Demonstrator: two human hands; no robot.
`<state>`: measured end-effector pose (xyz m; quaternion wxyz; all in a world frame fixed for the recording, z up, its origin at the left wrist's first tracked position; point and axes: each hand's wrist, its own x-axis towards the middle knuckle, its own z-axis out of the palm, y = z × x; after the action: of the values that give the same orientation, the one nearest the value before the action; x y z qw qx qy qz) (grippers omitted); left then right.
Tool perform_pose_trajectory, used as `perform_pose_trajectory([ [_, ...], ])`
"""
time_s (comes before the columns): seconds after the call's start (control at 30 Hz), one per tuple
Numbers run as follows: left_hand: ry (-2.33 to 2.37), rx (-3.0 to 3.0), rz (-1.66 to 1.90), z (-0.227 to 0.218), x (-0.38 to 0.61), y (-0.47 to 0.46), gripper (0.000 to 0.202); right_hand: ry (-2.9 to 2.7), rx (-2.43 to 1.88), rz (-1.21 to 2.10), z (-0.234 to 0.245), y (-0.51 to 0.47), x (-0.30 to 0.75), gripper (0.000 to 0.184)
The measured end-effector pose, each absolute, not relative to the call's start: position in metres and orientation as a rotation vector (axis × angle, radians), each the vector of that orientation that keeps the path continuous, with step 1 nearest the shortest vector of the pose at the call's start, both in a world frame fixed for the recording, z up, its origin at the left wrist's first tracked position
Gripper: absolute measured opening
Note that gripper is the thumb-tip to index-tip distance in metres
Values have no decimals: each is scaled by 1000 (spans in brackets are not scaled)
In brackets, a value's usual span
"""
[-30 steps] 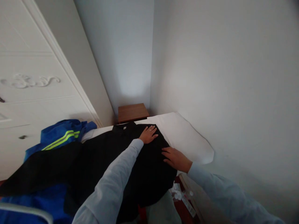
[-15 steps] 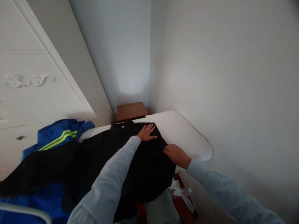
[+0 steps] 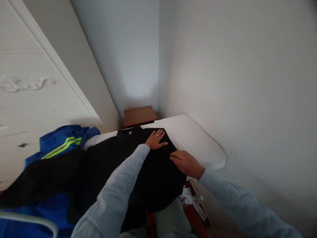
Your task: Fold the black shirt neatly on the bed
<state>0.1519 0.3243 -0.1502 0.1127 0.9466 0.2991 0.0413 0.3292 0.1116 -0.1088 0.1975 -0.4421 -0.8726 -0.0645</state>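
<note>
A black shirt (image 3: 109, 168) lies spread out over a white bed (image 3: 195, 142), its collar toward the far end. My left hand (image 3: 155, 140) rests flat on the shirt near the collar, fingers stretched out, a ring on one finger. My right hand (image 3: 186, 163) lies flat on the shirt's right edge, fingers extended toward the left. Neither hand holds anything. Both arms wear light grey-blue sleeves.
A blue jacket with yellow-green stripes (image 3: 63, 143) lies at the left, partly under the black shirt. A white wardrobe (image 3: 32, 99) stands on the left. A brown bedside table (image 3: 139, 115) sits in the far corner. White walls close in on the right. Small packets (image 3: 192, 200) lie on the floor.
My right hand has slid a little to the left along the shirt's edge. The left hand has stayed near the collar. The camera shifted slightly.
</note>
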Motion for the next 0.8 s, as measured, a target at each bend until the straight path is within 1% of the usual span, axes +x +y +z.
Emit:
perform_pose_trajectory([
  [0.07, 872, 2783, 126, -150, 151, 324, 96, -2471, -1247, -138, -113, 113, 324, 31],
  [0.17, 852, 2785, 123, -149, 151, 324, 105, -2530, -1305, -58, -128, 111, 322, 39],
  [0.23, 838, 2783, 119, -148, 151, 324, 109, -2543, -1333, -28, -138, 105, 323, 38],
  [0.33, 835, 2775, 117, -147, 150, 324, 109, -2528, -1352, -2, -147, 93, 323, 37],
  [0.5, 883, 2765, 184, -148, 151, 324, 113, -2495, -1387, 38, -150, 70, 318, 44],
  [0.57, 909, 2788, 232, -147, 151, 322, 110, -2473, -1417, 46, -150, 64, 316, 46],
  [0.7, 860, 2918, 347, -138, 147, 312, 87, -2418, -1468, 109, -150, 61, 312, 45],
  [0.8, 813, 2976, 393, -128, 134, 295, 77, -2347, -1484, 176, -150, 64, 310, 42],
])
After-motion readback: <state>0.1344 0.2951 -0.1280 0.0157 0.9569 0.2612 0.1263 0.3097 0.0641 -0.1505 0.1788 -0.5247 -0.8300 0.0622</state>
